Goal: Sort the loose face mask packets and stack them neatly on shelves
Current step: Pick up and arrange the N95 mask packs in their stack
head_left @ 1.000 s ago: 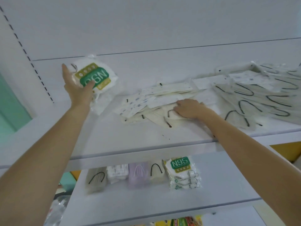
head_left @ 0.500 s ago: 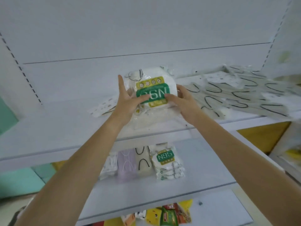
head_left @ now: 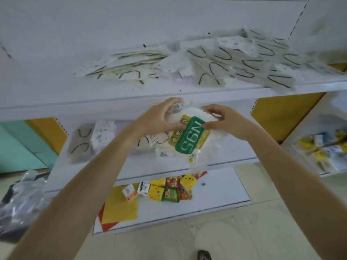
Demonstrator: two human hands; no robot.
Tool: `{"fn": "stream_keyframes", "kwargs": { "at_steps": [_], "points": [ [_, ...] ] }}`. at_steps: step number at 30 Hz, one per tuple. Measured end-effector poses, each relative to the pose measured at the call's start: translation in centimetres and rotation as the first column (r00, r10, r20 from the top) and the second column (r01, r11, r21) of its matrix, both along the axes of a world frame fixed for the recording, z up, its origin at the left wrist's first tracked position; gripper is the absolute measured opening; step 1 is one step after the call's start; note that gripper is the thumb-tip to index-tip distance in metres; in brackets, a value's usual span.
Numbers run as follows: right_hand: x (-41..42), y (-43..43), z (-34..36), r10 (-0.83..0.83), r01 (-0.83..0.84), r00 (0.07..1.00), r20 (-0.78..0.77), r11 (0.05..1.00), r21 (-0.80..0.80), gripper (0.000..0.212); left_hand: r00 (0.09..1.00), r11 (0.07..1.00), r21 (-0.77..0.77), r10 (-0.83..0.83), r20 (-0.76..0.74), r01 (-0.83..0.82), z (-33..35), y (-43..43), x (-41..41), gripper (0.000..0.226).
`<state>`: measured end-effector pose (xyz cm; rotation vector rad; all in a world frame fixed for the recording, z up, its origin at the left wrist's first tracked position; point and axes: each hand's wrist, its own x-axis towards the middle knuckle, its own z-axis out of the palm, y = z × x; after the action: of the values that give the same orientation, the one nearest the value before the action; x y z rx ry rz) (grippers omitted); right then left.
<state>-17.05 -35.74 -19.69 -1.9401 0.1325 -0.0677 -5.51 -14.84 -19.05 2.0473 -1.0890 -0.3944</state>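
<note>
A small shop, by the look of it: white tiered display shelving (head_left: 112, 102) with slotted uprights (head_left: 297, 19) (the usual retail rack kind) carries sealed face mask packets (head_left: 225, 66). Bright snack packets (head_left: 170, 192) lie on the bottom shelf (head_left: 216, 199), and a neighbouring rack (head_left: 308, 119) at right holds more packaged goods above a tiled floor (head_left: 262, 231).

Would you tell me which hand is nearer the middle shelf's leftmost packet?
Left. The left hand holds the N95 pack right of the leftmost packet; the right hand is farther right.
</note>
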Motion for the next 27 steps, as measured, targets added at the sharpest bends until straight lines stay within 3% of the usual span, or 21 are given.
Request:
{"fn": "stream_keyframes", "kwargs": {
  "at_steps": [4, 6, 8, 11, 13, 16, 18, 20, 22, 24, 25, 27],
  "points": [
    [0.8, -2.6, -2.6, -0.051, 0.052, 0.999, -0.02, 0.997, 0.065, 0.045, 0.94, 0.989, -0.077, 0.094, -0.327, -0.125, -3.9, -1.7, -1.1, 0.076],
    [0.8, -3.8, -4.9, -0.168, 0.175, 0.985, -0.048, 0.95, 0.259, 0.054, 0.856, 0.948, -0.141, 0.184, -0.483, -0.284, -6.4, -2.8, -1.6, 0.067],
    [0.1, -5.2, -8.0, -0.111, 0.187, 0.975, -0.192, 0.878, 0.44, 0.059, 0.678, 0.85, -0.16, 0.271, -0.683, -0.501, -9.2, -4.2, -2.1, 0.049],
    [-1.5, -6.2, -13.2, 0.174, 0.102, 0.895, -0.411, 0.817, 0.568, 0.054, 0.366, 0.646, -0.102, 0.29, -0.884, -0.757, -13.1, -6.2, -3.6, 0.036],
    [-1.6, -5.8, -16.0, 0.167, 0.221, 0.865, -0.473, 0.719, 0.659, 0.029, 0.284, 0.581, -0.09, 0.253, -0.925, -0.809, -15.5, -7.5, -5.4, 0.042],
    [-0.7, -4.8, -18.2, 0.075, 0.368, 0.818, -0.571, 0.695, 0.618, 0.005, 0.246, 0.58, -0.036, 0.288, -0.925, -0.814, -18.0, -8.8, -7.6, 0.061],
    [0.4, -4.6, -18.8, 0.065, 0.376, 0.797, -0.601, 0.725, 0.577, 0.006, 0.198, 0.555, 0.033, 0.351, -0.915, -0.831, -18.8, -9.0, -7.5, 0.052],
    [2.1, -4.9, -19.0, -0.029, 0.395, 0.803, -0.595, 0.775, 0.494, 0.021, 0.157, 0.536, 0.122, 0.447, -0.881, -0.835, -19.1, -8.7, -6.4, 0.03],
    [4.5, -5.3, -18.9, -0.195, 0.444, 0.829, -0.524, 0.8, 0.404, 0.051, 0.186, 0.548, 0.186, 0.552, -0.812, -0.815, -19.3, -8.3, -4.6, 0.016],
    [7.2, -5.3, -18.4, -0.326, 0.472, 0.85, -0.414, 0.82, 0.325, 0.061, 0.225, 0.557, 0.194, 0.595, -0.772, -0.808, -19.3, -8.1, -2.1, 0.018],
    [8.5, -5.2, -18.3, -0.338, 0.455, 0.866, -0.369, 0.839, 0.298, 0.059, 0.231, 0.551, 0.173, 0.586, -0.777, -0.816, -19.2, -8.1, -0.8, 0.015],
    [11.1, -4.9, -18.5, -0.262, 0.356, 0.911, -0.319, 0.89, 0.285, 0.057, 0.253, 0.528, 0.117, 0.576, -0.778, -0.841, -19.4, -8.1, 2.5, 0.031]
  ]
}}
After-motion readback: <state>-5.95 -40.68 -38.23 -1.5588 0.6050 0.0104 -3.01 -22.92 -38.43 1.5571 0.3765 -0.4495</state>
